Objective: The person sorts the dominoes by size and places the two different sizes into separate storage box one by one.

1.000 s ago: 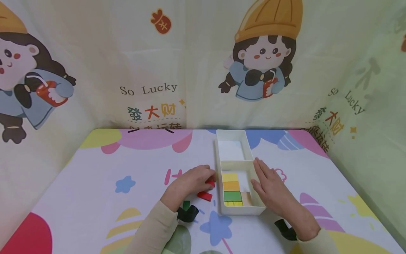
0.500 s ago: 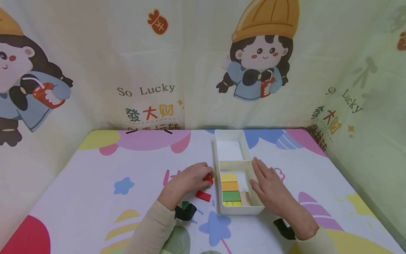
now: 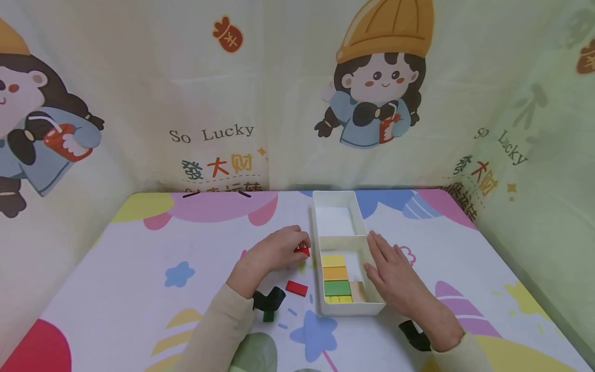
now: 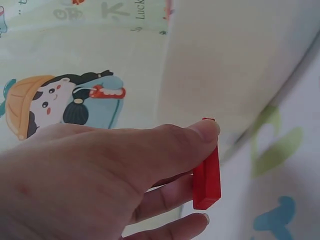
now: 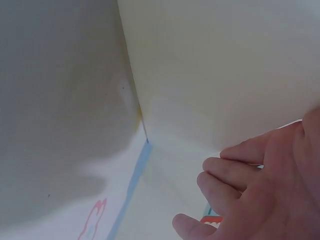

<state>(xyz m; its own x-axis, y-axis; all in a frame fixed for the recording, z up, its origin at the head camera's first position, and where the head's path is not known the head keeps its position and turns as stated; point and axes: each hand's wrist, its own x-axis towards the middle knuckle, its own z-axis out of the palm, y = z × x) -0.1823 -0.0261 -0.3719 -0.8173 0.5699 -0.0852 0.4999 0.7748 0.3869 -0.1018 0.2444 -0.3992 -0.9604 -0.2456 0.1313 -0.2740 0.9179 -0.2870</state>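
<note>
My left hand [image 3: 271, 253] pinches a red block [image 4: 207, 180] between thumb and fingers, just left of the white box [image 3: 352, 309]. In the left wrist view the block stands on end in my grip. My right hand [image 3: 395, 274] lies with straight fingers along the box's right wall. In the front compartment sit a yellow block [image 3: 333, 261], an orange block [image 3: 334, 273], a green block [image 3: 337, 288] and a yellow piece [image 3: 338, 299], stacked in a column along the left side. A tan block [image 3: 358, 291] is beside the lower ones.
A second red block [image 3: 296, 288] lies on the table left of the box. A small green block [image 3: 268, 316] shows by the black wrist strap [image 3: 269, 298] on my left arm. The box's rear compartment [image 3: 335, 221] lies beyond a divider. A printed curtain [image 3: 288, 103] hangs behind.
My left hand has moved forward and up slightly with the red block, and more of the small green block now shows. My right hand has stayed at the box wall.
</note>
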